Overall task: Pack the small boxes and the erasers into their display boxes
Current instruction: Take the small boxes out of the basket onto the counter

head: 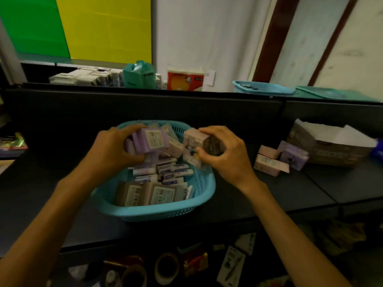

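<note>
Early in the job, by the look of it. Left hand (pixel 113 149) curled round a bundle of purple small boxes (pixel 150 140), lifted just above the far end of the blue basket (pixel 204 188). Right hand (pixel 222 153) pinching one pale small box (pixel 195 138) between thumb and fingers, over the basket's far right corner. Basket on the dark surface (pixel 269 191), between the two forearms, full: a heap of loose erasers (pixel 165 172) in white sleeves in the middle, brown labelled packs (pixel 145 193) along the near wall, more pale boxes at the back. Off to the right on the same surface, well apart from the basket, a few opened pink and purple display boxes (pixel 280 158), with a larger brown carton (pixel 327 146) just behind them; whether anything already sits inside those display boxes cannot be told from here. Judging from the load left in the basket, nearly all of the sorting remains: small boxes to carry over first, erasers untouched so far.
</note>
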`<state>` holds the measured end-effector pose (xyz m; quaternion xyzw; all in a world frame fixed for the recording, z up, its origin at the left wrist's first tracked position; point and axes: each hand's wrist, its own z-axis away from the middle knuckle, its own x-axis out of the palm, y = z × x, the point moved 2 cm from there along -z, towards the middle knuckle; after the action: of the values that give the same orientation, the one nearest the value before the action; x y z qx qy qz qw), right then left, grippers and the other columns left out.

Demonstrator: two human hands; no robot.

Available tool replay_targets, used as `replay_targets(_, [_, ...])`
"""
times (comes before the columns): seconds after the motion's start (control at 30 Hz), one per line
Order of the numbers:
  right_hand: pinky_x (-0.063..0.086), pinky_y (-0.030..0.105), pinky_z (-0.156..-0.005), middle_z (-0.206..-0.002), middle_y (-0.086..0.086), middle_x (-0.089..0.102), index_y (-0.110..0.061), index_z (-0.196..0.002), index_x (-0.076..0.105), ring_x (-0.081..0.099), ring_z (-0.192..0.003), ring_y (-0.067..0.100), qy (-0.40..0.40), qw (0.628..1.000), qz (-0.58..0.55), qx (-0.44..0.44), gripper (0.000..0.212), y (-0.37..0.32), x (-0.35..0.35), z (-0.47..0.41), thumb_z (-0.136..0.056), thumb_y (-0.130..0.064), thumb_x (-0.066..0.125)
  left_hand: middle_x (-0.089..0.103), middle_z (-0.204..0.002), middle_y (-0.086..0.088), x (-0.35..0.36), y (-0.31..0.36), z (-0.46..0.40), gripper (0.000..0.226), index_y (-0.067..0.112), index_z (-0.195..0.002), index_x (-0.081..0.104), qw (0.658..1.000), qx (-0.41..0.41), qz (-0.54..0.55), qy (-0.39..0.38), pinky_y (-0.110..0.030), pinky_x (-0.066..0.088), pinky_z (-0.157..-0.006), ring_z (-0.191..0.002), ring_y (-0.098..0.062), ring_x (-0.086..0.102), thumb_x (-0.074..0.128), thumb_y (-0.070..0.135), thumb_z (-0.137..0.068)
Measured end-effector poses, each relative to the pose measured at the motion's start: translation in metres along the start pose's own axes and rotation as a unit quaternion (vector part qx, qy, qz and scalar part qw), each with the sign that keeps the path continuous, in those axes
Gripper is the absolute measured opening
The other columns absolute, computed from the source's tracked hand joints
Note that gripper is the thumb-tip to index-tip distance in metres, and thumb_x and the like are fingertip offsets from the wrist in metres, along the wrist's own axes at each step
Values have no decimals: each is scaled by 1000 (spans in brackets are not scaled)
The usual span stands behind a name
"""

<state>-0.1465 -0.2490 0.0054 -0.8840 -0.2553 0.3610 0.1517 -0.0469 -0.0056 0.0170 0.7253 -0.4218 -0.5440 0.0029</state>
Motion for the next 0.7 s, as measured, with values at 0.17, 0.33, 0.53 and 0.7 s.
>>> replay_targets(0.17, [48, 17, -88, -115, 1, 60, -16, -118, 61, 58, -105, 5, 90, 995, -44, 6, 42, 8, -49, 3, -80, -29, 71, 51, -101, -4, -11, 33, -6, 78, 28, -135, 46, 997, 40, -5, 61, -28, 43, -79, -88, -16, 53, 82, 15, -66])
replay_targets(0.33, [46, 13, -89, -116, 1, 60, -17, -118, 61, 55, -106, 0, 99, 995, 16, 27, 42, 50, -98, 17, -80, -33, 70, 54, -99, -2, 4, 89, -17, 79, 29, -133, 49, 993, 98, 11, 69, -24, 41, -74, -86, -16, 55, 84, 21, -63])
replay_targets(0.53, [47, 13, -88, -118, 1, 59, -17, -118, 60, 56, -106, 6, 80, 991, 85, 59, 41, 120, -158, 39, -80, -24, 74, 43, -103, 7, 61, 169, -36, 80, 32, -137, 42, 988, 147, 19, 37, -22, 38, -79, -91, -8, 46, 81, 26, -67])
replay_targets(0.7, [39, 1, -82, -114, -2, 57, -15, -117, 61, 52, -102, 4, 78, 988, 105, 78, 40, 173, -208, 51, -79, -21, 74, 39, -104, 11, 122, 224, -53, 77, 30, -138, 38, 988, 155, 26, 2, -24, 36, -85, -95, -6, 41, 78, 21, -73])
